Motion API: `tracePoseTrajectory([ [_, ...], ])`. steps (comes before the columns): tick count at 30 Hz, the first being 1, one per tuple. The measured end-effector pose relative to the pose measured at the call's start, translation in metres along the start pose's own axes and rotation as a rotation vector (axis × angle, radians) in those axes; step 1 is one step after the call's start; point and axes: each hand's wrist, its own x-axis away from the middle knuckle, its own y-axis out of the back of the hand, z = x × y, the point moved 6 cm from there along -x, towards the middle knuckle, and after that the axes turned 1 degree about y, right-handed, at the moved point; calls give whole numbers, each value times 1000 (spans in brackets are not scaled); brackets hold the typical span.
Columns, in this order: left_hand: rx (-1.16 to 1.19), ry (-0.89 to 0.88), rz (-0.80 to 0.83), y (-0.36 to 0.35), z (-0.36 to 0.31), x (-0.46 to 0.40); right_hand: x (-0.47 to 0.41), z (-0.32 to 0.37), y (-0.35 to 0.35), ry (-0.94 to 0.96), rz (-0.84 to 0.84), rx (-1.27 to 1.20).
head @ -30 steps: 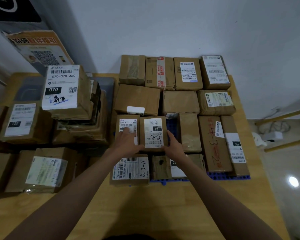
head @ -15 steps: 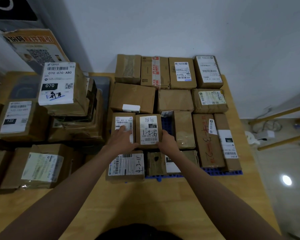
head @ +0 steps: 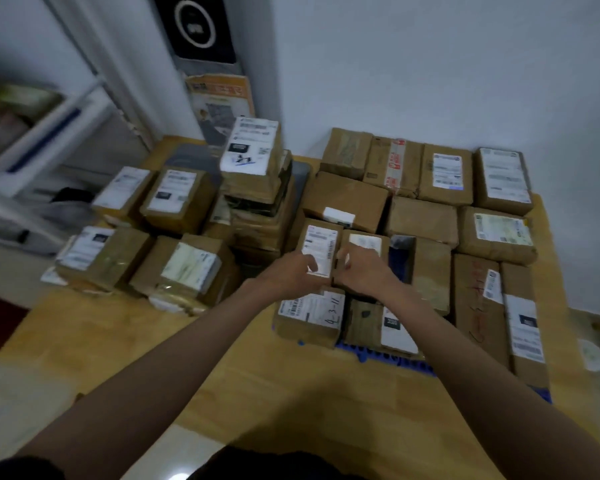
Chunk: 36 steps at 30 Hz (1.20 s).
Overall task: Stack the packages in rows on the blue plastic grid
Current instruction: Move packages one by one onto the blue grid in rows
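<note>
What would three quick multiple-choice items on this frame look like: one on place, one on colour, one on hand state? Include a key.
1. Where is the tall stack of parcels?
A. left of the grid
B. on the grid's right edge
C. on the floor

2. What colour is the grid under the parcels?
A. red
B. blue
C. green

3. What is the left hand doing?
A. hanging idle
B. resting on a labelled parcel
C. holding a pen

Key: 1 A, the stack stands left of the rows; 2 B, a blue edge shows at the front; 3 B, its fingers lie on the white label beside the right hand.
</note>
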Motion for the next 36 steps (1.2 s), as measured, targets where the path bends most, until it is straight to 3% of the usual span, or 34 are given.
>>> tracePoseTrajectory([
  [4,-26,75,-44,17,30,35,2,51,-18,109,147,-9],
  [16,-5,106,-146,79,117,84,5,143,-47,199,208,-25],
  [23,62,43,-165,107,180,99,-10,212,-84,188,142,-57],
  [27,101,38,-255,134,238,112,-15,264,-119,213,86,-138],
  [31,114,136,-340,154,311,124,-19,311,-159,188,57,-254],
  [36,110,301,-289,161,383,130,-35,349,-204,80,145,-257],
])
